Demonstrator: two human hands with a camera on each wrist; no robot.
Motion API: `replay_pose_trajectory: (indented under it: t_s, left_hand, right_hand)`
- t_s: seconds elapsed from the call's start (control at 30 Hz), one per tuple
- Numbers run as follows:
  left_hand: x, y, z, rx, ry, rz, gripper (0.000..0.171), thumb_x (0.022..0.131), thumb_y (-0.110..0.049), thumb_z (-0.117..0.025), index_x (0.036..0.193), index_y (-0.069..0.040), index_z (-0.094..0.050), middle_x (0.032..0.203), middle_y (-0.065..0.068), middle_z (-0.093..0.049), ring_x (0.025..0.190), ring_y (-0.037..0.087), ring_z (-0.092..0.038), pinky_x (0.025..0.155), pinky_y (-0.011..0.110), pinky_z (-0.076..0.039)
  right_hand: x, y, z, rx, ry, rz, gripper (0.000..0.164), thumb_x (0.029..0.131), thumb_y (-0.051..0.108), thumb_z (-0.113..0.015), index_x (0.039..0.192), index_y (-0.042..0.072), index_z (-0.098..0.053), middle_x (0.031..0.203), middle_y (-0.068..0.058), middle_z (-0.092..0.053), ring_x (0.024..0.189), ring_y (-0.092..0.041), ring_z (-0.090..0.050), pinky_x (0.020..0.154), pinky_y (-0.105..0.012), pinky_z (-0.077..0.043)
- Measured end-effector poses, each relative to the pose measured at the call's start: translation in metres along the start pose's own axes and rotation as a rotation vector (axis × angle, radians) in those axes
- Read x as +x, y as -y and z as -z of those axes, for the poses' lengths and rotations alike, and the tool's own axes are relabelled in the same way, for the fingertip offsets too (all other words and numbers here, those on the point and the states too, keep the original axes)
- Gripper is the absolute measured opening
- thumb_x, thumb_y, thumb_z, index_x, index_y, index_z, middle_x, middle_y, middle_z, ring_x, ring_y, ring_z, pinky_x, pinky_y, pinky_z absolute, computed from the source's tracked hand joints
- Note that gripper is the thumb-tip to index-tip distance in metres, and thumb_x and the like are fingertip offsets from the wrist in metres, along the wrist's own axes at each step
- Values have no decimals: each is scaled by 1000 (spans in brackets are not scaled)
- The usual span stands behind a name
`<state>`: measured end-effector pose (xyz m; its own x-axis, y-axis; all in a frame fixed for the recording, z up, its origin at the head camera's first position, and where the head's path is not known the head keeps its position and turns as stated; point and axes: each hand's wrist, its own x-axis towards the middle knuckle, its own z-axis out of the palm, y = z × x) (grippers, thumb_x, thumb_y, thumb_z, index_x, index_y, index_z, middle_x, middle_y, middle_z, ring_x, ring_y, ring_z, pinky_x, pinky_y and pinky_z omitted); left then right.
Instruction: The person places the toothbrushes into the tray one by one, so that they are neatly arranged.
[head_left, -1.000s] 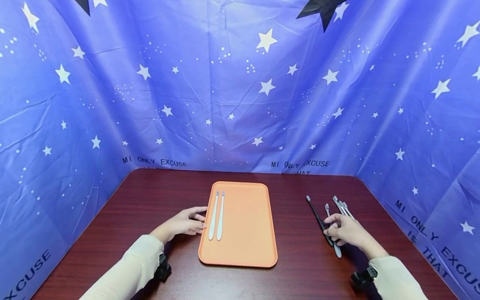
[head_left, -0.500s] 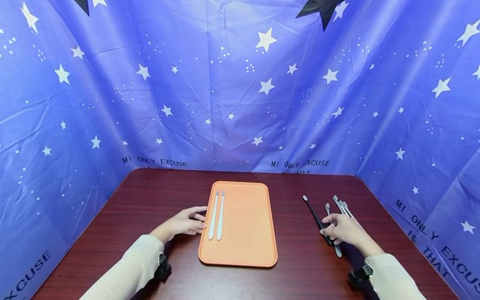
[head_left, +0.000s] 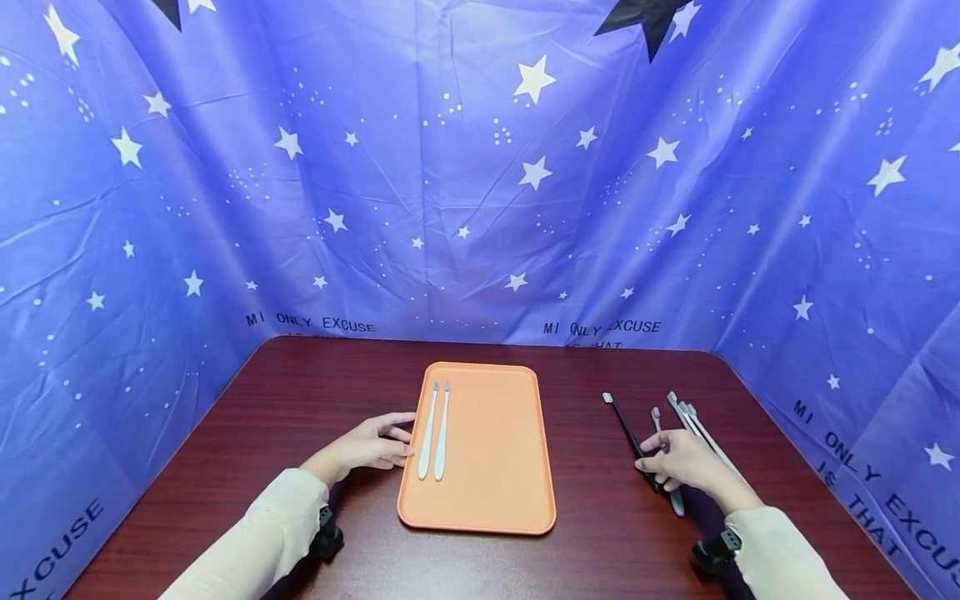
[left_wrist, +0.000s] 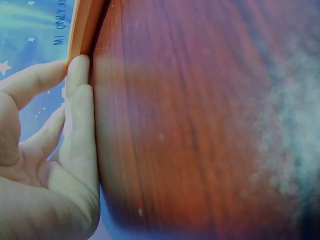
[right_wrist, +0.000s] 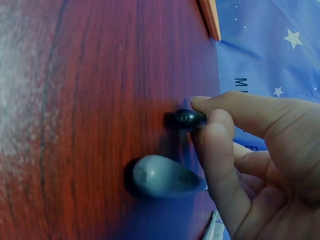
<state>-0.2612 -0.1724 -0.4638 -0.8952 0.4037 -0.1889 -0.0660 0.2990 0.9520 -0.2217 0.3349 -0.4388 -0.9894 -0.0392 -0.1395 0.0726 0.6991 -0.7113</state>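
Note:
My right hand (head_left: 684, 460) pinches a black toothbrush (head_left: 624, 423) between thumb and fingers near its lower handle; the pale brush head points away and left. A grey toothbrush (right_wrist: 162, 177) lies beside it, partly hidden under that hand in the head view. My left hand (head_left: 372, 443) touches the left rim of an orange tray (head_left: 498, 450) with extended fingers. In the left wrist view its fingertips (left_wrist: 79, 65) sit right at the tray's edge. Two white toothbrushes, the outer one (head_left: 425, 442) and the inner one (head_left: 440, 442), lie side by side along the tray's left part.
Several more light-coloured toothbrushes (head_left: 693, 418) lie close together just beyond my right hand, their handles partly covered by it. Everything stands on a dark red wooden table (head_left: 585, 517). A blue curtain (head_left: 480, 208) with white stars rises around its back and sides.
My right hand has shifted slightly left with the black toothbrush, whose head has swung left, away from the grey one. The left hand and the tray have stayed in place.

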Motion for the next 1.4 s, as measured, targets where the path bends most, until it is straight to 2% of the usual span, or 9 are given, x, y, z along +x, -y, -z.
replay_pose_trajectory:
  t_s: [0.2,0.43,0.67,0.93,1.2,1.4]
  left_hand:
    - [0,1,0,-3,3,-1,74,88,-11,-73,151,0,-38,115,12,-64,86,23,-70,77,41,-56]
    - [-1,-1,-1,-5,3,4,74,87,-11,-73,152,0,-38,115,12,-64,87,24,-70,77,41,-56]
    - [-1,-2,-2,4,3,8,74,88,-11,-73,152,0,-37,117,13,-64,88,24,-70,79,42,-56]
    - [-1,-1,-1,7,0,1,73,88,-11,-73,152,-1,-38,116,12,-64,88,24,-70,78,42,-56]
    - [-1,-2,-1,7,-4,2,73,89,-11,-72,152,-1,-37,116,12,-64,88,24,-70,78,42,-56]
    - [-2,-2,0,9,1,-2,72,89,-10,-72,152,0,-37,117,13,-64,88,24,-70,79,42,-56]
  right_hand:
    - [1,2,-2,-26,-15,-6,30,83,10,-79,103,-9,-66,67,-4,-63,57,-18,-63,53,-34,-56]
    - [0,4,-2,-3,-15,-1,31,84,8,-77,105,-12,-65,66,-5,-62,56,-18,-63,53,-34,-56]
    - [0,7,0,-25,-19,-4,33,87,12,-75,109,-10,-64,68,-4,-60,62,-17,-61,55,-36,-56]
    - [1,12,-1,-52,-19,31,36,88,17,-76,111,-8,-65,67,-1,-61,62,-17,-60,53,-36,-54]
    - [3,17,-9,51,34,40,39,89,20,-75,115,-6,-62,74,-2,-66,65,-19,-64,54,-37,-55]
    - [6,23,-18,139,107,65,39,91,17,-70,117,-9,-57,77,-4,-63,65,-20,-62,53,-38,-54]
